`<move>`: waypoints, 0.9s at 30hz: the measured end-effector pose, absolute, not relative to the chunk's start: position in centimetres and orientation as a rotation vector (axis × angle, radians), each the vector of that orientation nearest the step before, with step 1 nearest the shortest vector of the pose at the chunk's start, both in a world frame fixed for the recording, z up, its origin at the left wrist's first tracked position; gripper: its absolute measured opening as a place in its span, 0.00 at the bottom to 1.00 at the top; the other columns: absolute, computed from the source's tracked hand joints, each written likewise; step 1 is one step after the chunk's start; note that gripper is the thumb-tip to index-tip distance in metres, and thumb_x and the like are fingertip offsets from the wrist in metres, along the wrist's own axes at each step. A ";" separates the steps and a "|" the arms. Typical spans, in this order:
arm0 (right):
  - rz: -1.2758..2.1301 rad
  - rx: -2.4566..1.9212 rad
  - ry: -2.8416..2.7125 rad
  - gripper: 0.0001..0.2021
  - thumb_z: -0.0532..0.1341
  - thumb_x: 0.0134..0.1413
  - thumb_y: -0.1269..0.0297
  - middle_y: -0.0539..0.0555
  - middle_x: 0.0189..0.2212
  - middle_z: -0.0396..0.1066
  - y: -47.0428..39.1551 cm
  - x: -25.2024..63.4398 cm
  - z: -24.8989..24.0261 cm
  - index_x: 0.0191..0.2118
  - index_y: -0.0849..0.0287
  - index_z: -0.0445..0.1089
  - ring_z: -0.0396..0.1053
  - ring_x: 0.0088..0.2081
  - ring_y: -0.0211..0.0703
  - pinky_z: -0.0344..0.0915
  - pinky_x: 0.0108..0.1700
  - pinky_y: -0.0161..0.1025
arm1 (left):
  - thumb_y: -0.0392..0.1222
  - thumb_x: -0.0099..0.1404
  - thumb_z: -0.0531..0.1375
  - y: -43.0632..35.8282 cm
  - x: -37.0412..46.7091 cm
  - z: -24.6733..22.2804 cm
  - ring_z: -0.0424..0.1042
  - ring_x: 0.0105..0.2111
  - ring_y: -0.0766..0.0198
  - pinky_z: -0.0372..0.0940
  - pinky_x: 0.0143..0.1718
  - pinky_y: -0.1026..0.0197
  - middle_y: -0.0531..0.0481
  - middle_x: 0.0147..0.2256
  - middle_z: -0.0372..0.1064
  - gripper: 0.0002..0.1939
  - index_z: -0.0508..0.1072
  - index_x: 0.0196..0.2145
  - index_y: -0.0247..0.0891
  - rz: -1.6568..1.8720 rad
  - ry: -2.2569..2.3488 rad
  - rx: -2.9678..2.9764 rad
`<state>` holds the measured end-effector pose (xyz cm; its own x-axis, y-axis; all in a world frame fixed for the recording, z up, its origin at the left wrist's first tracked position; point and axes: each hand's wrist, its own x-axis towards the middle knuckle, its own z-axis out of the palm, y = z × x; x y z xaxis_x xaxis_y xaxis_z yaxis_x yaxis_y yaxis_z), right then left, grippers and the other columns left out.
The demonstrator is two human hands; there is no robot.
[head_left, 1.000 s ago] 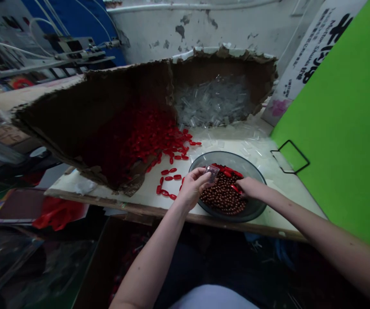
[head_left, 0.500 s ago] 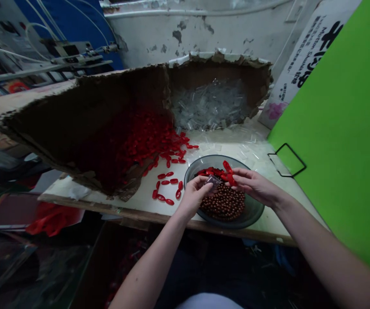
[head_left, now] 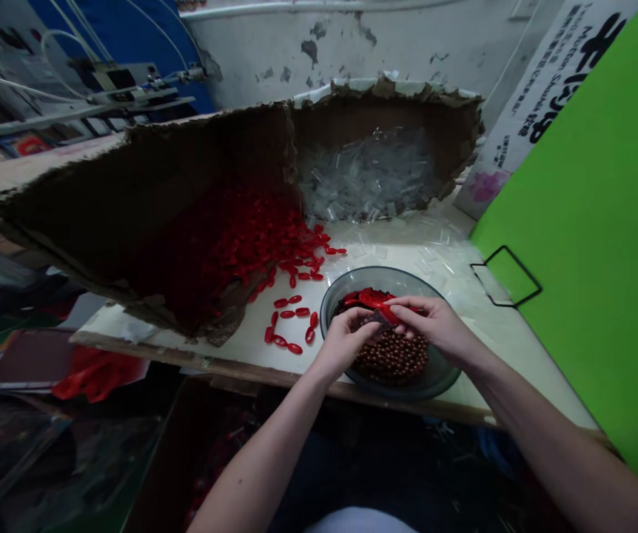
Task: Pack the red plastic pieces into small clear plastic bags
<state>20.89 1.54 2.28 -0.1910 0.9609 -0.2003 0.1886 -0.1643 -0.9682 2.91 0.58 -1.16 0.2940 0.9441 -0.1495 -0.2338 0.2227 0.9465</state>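
Observation:
Over a grey plastic basin (head_left: 442, 379), my two hands meet. Between the fingertips of my left hand (head_left: 348, 337) is a small clear plastic sleeve (head_left: 381, 320). My right hand (head_left: 430, 324) pinches a red plastic piece (head_left: 390, 314) against the sleeve's open side; whether it is inside the sleeve, I cannot tell. Below them in the basin lie strings of brown beads (head_left: 394, 359), with more red pieces (head_left: 360, 297) at the back of the heap, partly hidden by my hands.
Left stands a torn cardboard box (head_left: 75, 185) spilling red pieces (head_left: 252, 229). Its right compartment holds clear sleeves (head_left: 368, 174), some scattered on the table. Several red pieces (head_left: 297, 312) lie left of the basin. A green board (head_left: 591, 222) with a black wire handle (head_left: 527, 277) leans at right.
My right hand has moved left and down, bringing the red piece from beside the sleeve up against it. My left hand stays nearly in place with the sleeve. The view has shifted slightly.

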 end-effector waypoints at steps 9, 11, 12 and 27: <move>1.402 -1.387 -1.402 0.19 0.68 0.44 0.52 0.52 0.26 0.75 1.2 20.7 2.1 0.41 0.58 0.77 0.68 0.26 0.38 0.65 0.31 0.37 | 0.46 0.54 0.65 0.4 2.7 -1.0 0.71 0.30 0.65 0.66 0.34 0.62 0.48 0.32 0.73 0.17 0.74 0.39 0.33 0.970 0.855 1.015; 1.415 -1.387 -1.345 0.19 0.69 0.42 0.53 0.52 0.28 0.75 1.1 20.6 1.8 0.40 0.58 0.77 0.68 0.26 0.37 0.65 0.30 0.36 | 0.46 0.55 0.65 0.4 2.6 -1.0 0.72 0.30 0.64 0.66 0.35 0.62 0.47 0.33 0.74 0.18 0.74 0.41 0.33 0.954 0.854 1.043; 1.424 -1.385 -1.322 0.19 0.69 0.42 0.53 0.52 0.28 0.76 1.1 20.6 1.7 0.40 0.58 0.77 0.68 0.26 0.36 0.65 0.30 0.36 | 0.46 0.55 0.64 0.4 2.6 -1.0 0.72 0.30 0.64 0.66 0.35 0.62 0.47 0.33 0.74 0.18 0.75 0.42 0.34 0.946 0.857 1.056; 1.396 -1.374 -1.319 0.19 0.68 0.44 0.52 0.52 0.26 0.76 0.5 19.8 0.3 0.41 0.59 0.77 0.70 0.26 0.39 0.66 0.28 0.37 | 0.46 0.58 0.62 0.0 2.5 -1.4 0.73 0.31 0.62 0.68 0.35 0.60 0.47 0.36 0.75 0.18 0.76 0.45 0.37 0.919 0.875 1.138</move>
